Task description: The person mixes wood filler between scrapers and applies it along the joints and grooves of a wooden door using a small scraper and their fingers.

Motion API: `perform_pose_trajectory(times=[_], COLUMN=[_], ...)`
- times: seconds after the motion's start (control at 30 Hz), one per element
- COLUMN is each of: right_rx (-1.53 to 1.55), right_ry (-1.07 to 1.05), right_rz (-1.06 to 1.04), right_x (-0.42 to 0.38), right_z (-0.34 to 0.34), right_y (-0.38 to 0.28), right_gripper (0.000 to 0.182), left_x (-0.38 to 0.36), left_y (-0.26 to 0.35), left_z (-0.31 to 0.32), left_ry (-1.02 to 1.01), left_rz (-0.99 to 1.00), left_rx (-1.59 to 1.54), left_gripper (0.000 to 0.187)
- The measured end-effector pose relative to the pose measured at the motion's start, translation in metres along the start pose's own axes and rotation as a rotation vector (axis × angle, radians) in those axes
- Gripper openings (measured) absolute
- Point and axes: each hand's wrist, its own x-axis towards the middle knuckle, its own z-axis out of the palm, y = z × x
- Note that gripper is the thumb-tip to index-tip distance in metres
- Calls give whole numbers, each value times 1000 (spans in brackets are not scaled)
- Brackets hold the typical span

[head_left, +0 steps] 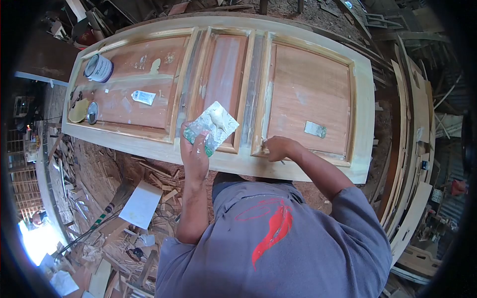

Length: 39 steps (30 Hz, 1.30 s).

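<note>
A wooden panel door [318, 171] lies flat in front of me, with pale filler smeared along its mouldings. My left hand [196, 154] grips a square putty board [223, 124] over the door's near edge, thumb on top. A lump of whitish putty [216, 118] sits on the board. My right hand [279, 148] is closed at the lower left corner of the right panel frame. A small dark end pokes out beneath its fingers; the rest of what it holds is hidden. To its right, a small putty-smeared flat piece [315, 129] rests on the right panel.
On the left panel stand a paint can [99, 68], a white tube [143, 97], a small round tin [92, 113] and a yellowish lid-like disc [78, 111]. Wood scraps and a white sheet [141, 204] litter the floor. Long boards [405, 149] lean at the right.
</note>
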Motion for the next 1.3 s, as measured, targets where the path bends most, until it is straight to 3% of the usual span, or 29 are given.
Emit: perform_pose_trajectory(times=[0.13, 0.27, 0.37, 0.57, 0.7, 0.8, 1.03, 1.13, 1.3], right_rx=[78, 215, 155, -36, 7, -16, 124, 195, 344], right_ry=[16, 284, 420, 115, 92, 116, 48, 251, 333], right_rz=[-170, 110, 101, 119, 72, -5, -96, -19, 92], right_x=[-8, -15, 21, 3, 0, -5, -26, -27, -22], right_z=[-28, -61, -44, -56, -22, -3, -40, -60, -92], right_y=[5, 16, 46, 2, -7, -10, 6, 28, 49], right_gripper=[53, 68, 72, 54, 36, 37, 52, 73, 77], left_x=[-3, -6, -7, -12, -13, -14, -21, -24, -26], left_y=[2, -1, -4, -1, -7, -9, 3, 2, 4], left_z=[-5, -8, -8, -4, -3, -4, 1, 1, 0], left_ry=[21, 35, 24, 9, 6, -8, 21, 45, 42], left_rz=[-4, 16, 4, 16, 26, 45, 47, 46, 28], left_rx=[4, -5, 19, 0, -6, 12, 5, -12, 19], left_gripper=[23, 22, 24, 27, 28, 28, 24, 22, 21])
